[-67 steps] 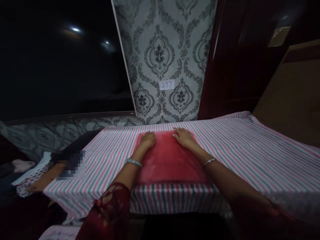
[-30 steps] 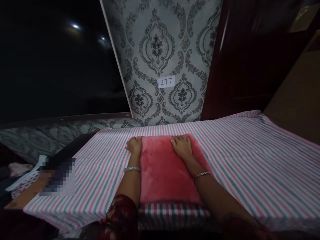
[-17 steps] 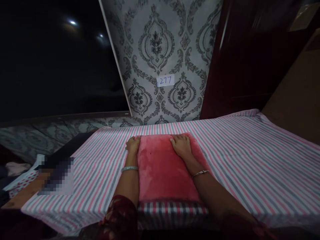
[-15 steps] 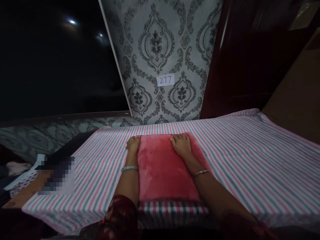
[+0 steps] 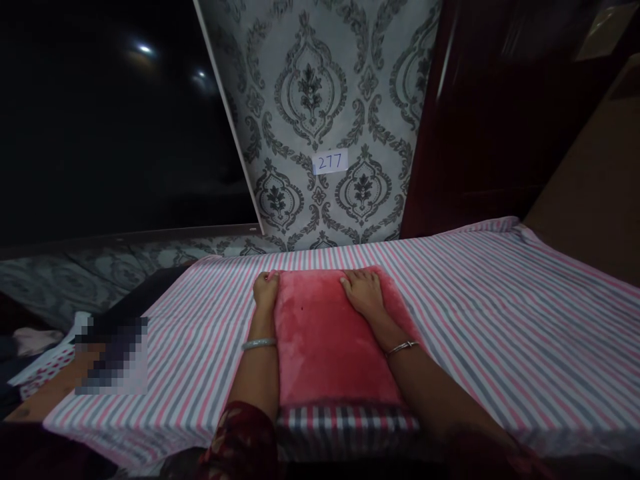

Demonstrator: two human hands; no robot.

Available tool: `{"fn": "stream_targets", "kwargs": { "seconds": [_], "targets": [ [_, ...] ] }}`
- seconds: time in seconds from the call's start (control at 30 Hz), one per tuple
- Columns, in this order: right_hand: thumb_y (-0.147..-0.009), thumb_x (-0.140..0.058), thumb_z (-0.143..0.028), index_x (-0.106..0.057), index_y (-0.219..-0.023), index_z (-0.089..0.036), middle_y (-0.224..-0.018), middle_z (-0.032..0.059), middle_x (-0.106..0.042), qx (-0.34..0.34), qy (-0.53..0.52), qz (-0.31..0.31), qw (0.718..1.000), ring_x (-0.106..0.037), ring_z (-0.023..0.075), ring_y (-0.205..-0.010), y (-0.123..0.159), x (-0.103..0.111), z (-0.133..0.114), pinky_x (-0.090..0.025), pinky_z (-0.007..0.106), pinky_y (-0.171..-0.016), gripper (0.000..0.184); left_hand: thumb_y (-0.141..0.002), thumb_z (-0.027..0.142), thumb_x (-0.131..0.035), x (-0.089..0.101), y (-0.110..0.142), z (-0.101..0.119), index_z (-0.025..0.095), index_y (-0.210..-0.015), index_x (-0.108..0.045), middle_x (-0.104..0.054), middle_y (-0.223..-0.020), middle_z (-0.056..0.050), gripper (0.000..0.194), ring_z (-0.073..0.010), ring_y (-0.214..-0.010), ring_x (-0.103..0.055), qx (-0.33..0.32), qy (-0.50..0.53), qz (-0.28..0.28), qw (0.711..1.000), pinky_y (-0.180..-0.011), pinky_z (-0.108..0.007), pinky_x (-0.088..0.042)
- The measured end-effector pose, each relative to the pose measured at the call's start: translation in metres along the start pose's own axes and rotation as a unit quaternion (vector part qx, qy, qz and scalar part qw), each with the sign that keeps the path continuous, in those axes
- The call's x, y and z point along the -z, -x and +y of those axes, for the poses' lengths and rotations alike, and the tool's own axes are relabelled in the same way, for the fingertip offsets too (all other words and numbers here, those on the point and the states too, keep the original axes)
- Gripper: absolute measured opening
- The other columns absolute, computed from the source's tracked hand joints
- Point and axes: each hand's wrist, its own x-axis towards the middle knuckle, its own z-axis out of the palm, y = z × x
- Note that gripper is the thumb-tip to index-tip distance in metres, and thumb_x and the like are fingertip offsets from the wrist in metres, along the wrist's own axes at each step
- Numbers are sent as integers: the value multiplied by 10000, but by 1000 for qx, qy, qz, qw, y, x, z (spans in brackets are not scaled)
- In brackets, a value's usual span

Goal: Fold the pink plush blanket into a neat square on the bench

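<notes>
A pink plush folded cloth (image 5: 327, 340) lies on the striped sheet (image 5: 480, 313) of a bed, reaching from its near edge toward the middle. My left hand (image 5: 265, 291) rests at the cloth's far left corner, fingers curled against its side edge. My right hand (image 5: 363, 292) lies flat on top of the cloth near its far right corner, fingers spread. A bangle sits on each wrist.
Patterned grey wallpaper (image 5: 320, 120) with a small label reading 277 (image 5: 330, 161) stands behind the bed. A dark wooden door (image 5: 480, 113) is at the right. Another person (image 5: 60, 380) lies at the lower left beside the bed, near some cloths.
My left hand slid off the top of the cloth to its left edge and the cloth looks narrower. In the last half second the hand tucked slightly closer to the edge.
</notes>
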Motion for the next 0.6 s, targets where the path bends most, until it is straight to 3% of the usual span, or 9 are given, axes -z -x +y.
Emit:
{"fn": "stream_targets", "kwargs": {
  "seconds": [0.13, 0.33, 0.5, 0.6],
  "targets": [
    [-1028, -340, -381, -612, -1313, -176, -1316, 109, -636, -3, -2, -5, 1000, -503, 281, -1235, 0, 1, 0, -245, 454, -1091, 443, -791, 317, -579, -3, -4, -7, 128, -871, -683, -700, -755, -33, 230, -158, -713, -638, 15, 96, -11, 995, -679, -255, -500],
    [-1028, -342, -391, -619, -1299, -175, -1293, 112, -646, -5, 4, -4, 1000, -512, 281, -1221, -1, 0, 1, -261, 448, -1077, 443, -688, 166, -648, -8, -7, -11, 150, -726, -659, -634, -620, 3, 42, -157, -665, -612, 20, 96, -13, 995, -682, -260, -490],
    [-1031, -335, -386, -610, -1315, -196, -1311, 100, -638, 2, 3, 4, 1000, -511, 274, -1229, -1, -2, 2, -267, 442, -1076, 439, -786, 131, -543, -7, -9, -11, 189, -879, -644, -702, -862, -20, 149, -165, -851, -641, 24, 33, 62, 997, -809, -262, -483],
    [-1027, -336, -374, -607, -1323, -194, -1320, 98, -634, 8, 3, 7, 1000, -508, 274, -1234, 0, -3, 3, -265, 442, -1079, 440, -830, 148, -516, -7, -8, -13, 197, -950, -641, -717, -991, -55, 180, -191, -940, -652, 33, -12, 75, 997, -854, -294, -480]
  ]
}}
